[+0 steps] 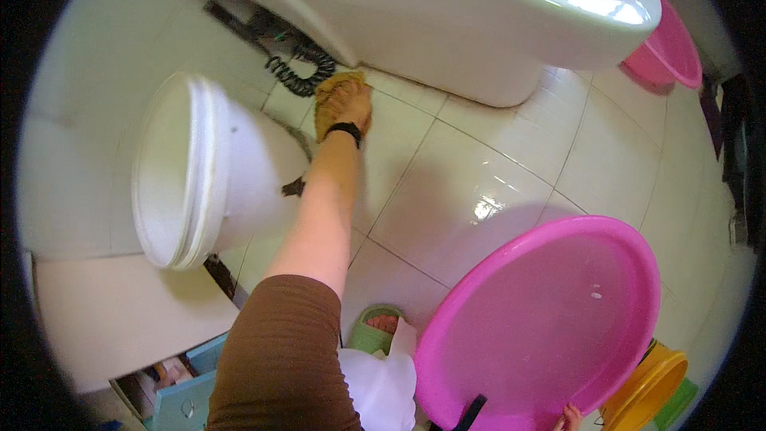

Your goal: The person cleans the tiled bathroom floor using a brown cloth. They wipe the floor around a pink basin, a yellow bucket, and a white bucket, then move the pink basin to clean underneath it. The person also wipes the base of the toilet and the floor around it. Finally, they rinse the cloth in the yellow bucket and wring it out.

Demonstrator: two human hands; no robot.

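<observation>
A yellow-brown cloth [324,109] lies on the tiled floor by the foot of a white toilet [443,30]. On it presses my left hand [350,102], with a black band at the wrist and the arm stretched forward in a brown sleeve. Just beyond the cloth is a black coiled cord [302,81]. At the bottom edge, my right hand [570,418] grips the rim of a large pink plastic basin [532,335], which is tilted up; only its fingers show.
A white plastic bucket [206,173] stands left of the left arm. Below it is a cabinet top [131,311] with an open blue drawer [185,401]. Another pink basin [664,51] is beyond the toilet. Yellow [643,392] and green [676,404] basins are at lower right. A green slipper [371,335] is on a foot.
</observation>
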